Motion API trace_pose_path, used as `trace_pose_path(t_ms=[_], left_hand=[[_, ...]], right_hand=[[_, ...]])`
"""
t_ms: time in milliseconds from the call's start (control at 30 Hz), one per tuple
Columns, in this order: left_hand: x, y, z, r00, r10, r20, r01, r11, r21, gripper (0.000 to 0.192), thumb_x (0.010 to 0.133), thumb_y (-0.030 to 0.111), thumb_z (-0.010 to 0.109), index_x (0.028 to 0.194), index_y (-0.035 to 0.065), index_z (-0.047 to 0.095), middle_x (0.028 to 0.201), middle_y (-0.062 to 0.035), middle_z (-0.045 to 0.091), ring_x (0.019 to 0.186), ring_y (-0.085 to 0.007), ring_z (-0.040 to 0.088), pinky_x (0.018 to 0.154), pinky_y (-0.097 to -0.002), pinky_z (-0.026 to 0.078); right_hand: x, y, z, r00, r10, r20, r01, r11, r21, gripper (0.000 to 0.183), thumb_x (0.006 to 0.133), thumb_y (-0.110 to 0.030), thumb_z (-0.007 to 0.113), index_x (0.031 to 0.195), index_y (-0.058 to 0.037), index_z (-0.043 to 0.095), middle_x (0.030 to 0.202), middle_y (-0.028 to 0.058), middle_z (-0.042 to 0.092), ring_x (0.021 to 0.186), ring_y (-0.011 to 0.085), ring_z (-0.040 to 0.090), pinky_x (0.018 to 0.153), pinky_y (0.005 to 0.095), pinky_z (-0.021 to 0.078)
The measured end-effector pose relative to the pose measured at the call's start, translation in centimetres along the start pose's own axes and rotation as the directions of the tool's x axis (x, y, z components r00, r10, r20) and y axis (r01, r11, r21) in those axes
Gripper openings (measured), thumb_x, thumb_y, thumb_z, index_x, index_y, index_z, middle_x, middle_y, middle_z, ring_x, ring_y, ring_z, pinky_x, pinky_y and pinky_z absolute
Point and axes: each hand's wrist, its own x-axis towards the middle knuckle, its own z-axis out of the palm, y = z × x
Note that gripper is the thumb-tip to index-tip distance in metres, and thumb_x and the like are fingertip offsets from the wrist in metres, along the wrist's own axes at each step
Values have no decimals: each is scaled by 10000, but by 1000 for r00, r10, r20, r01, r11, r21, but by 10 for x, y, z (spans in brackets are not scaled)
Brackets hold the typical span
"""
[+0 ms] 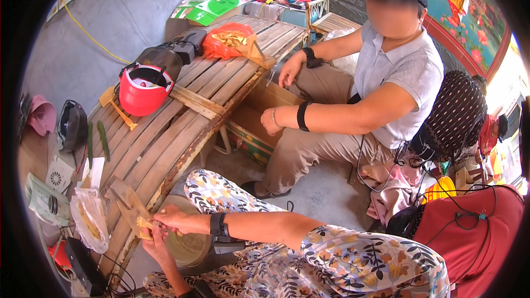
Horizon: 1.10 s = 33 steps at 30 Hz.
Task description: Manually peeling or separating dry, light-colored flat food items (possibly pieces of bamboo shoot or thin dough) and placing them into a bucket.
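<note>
My right hand (177, 218) and my left hand (158, 247) meet at the near edge of a slatted bench. Between their fingers they grip a small pale yellow piece (143, 222), whose exact kind I cannot tell. Right beside it, on the slats, a wooden board (133, 206) carries an upright dark blade (119, 198). Below my hands stands a round basin (194, 252), partly hidden by my arm and hands. To the left lies a clear plastic bag (88, 225) with yellow pieces inside.
Across the bench (165, 161), two cucumbers (103, 140), a red visor cap (145, 91) and an orange bag of yellow pieces (229, 37) lie. Another person (397, 62) sits opposite, arms over an open cardboard box (265, 107). Cables (459, 215) hang at the right.
</note>
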Motion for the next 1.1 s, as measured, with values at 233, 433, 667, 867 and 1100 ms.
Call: trace_pose_path(t_ms=[233, 433, 667, 867, 1100], left_hand=[[0, 2, 3, 999, -21, -25, 21, 1000, -19, 108, 792, 132, 504, 799, 24, 516, 590, 32, 446, 492, -23, 384, 423, -157, 255], [2, 0, 0, 1000, -8, 3, 8, 1000, 1, 110, 791, 117, 498, 843, 22, 515, 631, 21, 480, 507, -29, 409, 428, -151, 277], [1, -1, -1, 1000, -9, 15, 9, 1000, 15, 115, 788, 108, 495, 866, 26, 514, 650, 15, 499, 514, -30, 423, 426, -150, 290], [-1, 5, -8, 999, 4, 42, -7, 998, 67, 157, 786, 111, 494, 908, 15, 514, 672, 2, 513, 554, -48, 465, 450, -150, 325], [8, 11, -5, 997, 25, 68, -12, 984, -178, 264, 781, 93, 492, 1017, -25, 480, 929, -94, 540, 778, -169, 558, 659, -262, 473]], right_hand=[[9, 6, 1, 997, -65, 48, 61, 995, 80, 316, 736, -261, 541, 491, -80, 459, 424, 3, 396, 316, 88, 300, 294, 248, 182], [17, 9, 2, 997, -82, -2, 82, 996, 38, 271, 724, -195, 553, 495, -80, 465, 437, 2, 412, 330, 96, 319, 309, 239, 189], [12, 6, 2, 993, -121, -17, 122, 990, 68, 209, 712, -91, 529, 513, -31, 503, 461, 25, 455, 366, 92, 373, 309, 242, 224], [13, 10, 6, 991, -132, -4, 132, 987, 95, 189, 705, -68, 512, 523, -17, 510, 461, 34, 458, 372, 97, 386, 310, 244, 239], [3, 3, -1, 859, -382, 341, 270, 904, 333, 321, 788, -336, 463, 903, -45, 536, 730, 63, 583, 592, 154, 568, 521, 228, 431]])
